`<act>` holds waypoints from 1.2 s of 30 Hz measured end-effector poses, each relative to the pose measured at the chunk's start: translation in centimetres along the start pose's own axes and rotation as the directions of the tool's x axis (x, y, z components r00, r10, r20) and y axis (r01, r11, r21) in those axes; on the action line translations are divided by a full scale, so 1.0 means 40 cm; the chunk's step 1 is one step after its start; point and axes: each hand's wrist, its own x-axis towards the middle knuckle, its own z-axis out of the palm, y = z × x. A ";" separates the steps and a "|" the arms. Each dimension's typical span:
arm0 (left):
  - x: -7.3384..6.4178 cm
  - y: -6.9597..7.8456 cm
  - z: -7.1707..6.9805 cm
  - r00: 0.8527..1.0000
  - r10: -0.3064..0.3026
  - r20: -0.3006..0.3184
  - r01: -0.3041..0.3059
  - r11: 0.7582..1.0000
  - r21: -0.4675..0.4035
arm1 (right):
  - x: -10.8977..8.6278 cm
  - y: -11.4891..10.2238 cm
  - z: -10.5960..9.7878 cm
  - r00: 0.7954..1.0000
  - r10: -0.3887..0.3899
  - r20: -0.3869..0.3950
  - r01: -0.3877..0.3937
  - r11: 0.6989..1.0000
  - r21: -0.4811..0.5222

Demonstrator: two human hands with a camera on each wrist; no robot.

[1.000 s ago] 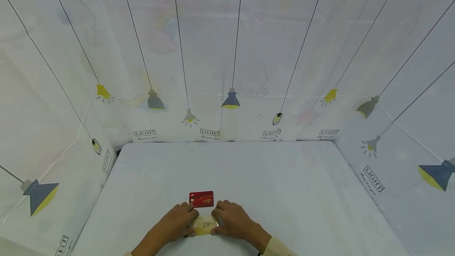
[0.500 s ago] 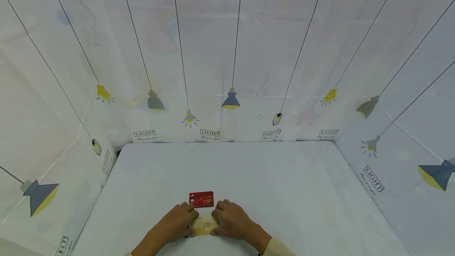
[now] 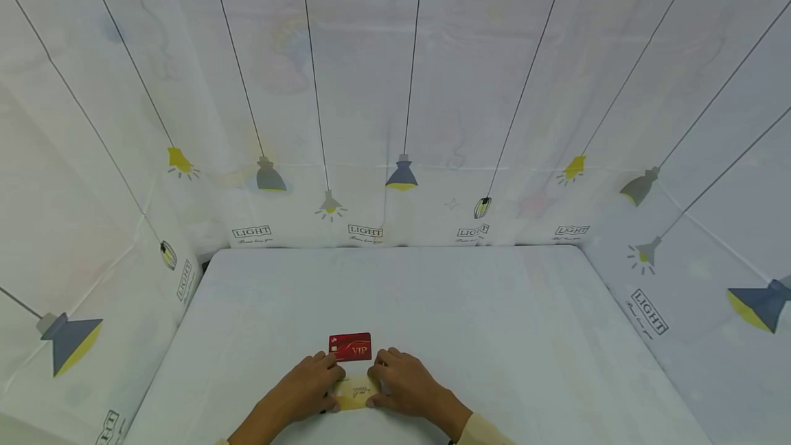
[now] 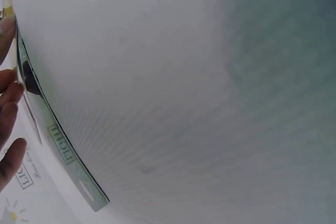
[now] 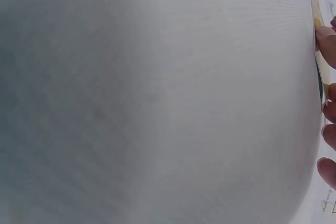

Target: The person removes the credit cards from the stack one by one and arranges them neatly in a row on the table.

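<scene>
1. Negligible shift vs. prev. frame: both hands and both cards sit approx. where they were; only the mark on the yellow card (image 3: 353, 395) looks altered, poss. from tilt or glare.
2. L hand (image 3: 309, 384): thumb and fingers bent, pinching the card's L end. R hand (image 3: 409, 384): same grip, R end. Wrist views catch mainly fingertips at the margin.
3. Yellow card lies btwn the hands, on the person's side of the red card (image 3: 350, 347); whether it is flat on the table or slightly raised, can't tell.
4. Handling (judged): v. light, thin, fairly stiff but bendable; glossy, hence prob. slippery; not fragile unless flexed hard. Best hold: short edges or corners, thumb opp. fingers, w/ little squeeze.
5. Red card, marked "VIP": just beyond the yellow one; L fingertips overlap its near edge in the head view, contact uncertain.
6. Table (image 3: 469, 321): white, smooth-looking, rounded far corners; cards lie L of its centre.
7. Room: pale wall covering (image 3: 395, 74) on three sides, w/ printed hanging lamps (image 3: 403, 175) and "LIGHT" labels (image 3: 365, 231); faint creases.
</scene>
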 end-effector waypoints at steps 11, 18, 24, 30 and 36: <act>-0.001 -0.001 -0.005 1.000 0.019 -0.006 -0.019 1.000 0.013 | -0.001 0.005 0.007 1.000 0.010 0.002 -0.010 1.000 -0.003; -0.001 0.002 -0.009 1.000 0.022 -0.006 -0.022 1.000 0.011 | 0.000 0.004 0.008 1.000 0.018 0.015 -0.018 1.000 0.006; -0.003 0.001 -0.006 1.000 0.026 -0.012 -0.025 1.000 0.013 | 0.000 0.002 0.004 0.999 0.018 0.029 -0.019 1.000 0.006; -0.003 -0.001 -0.003 1.000 0.015 0.003 -0.015 1.000 0.010 | -0.001 0.001 0.004 1.000 -0.003 0.009 0.003 1.000 -0.008; -0.002 -0.001 -0.001 0.999 0.034 -0.018 -0.034 0.999 0.028 | -0.001 0.003 0.009 1.000 -0.002 0.006 0.002 1.000 -0.009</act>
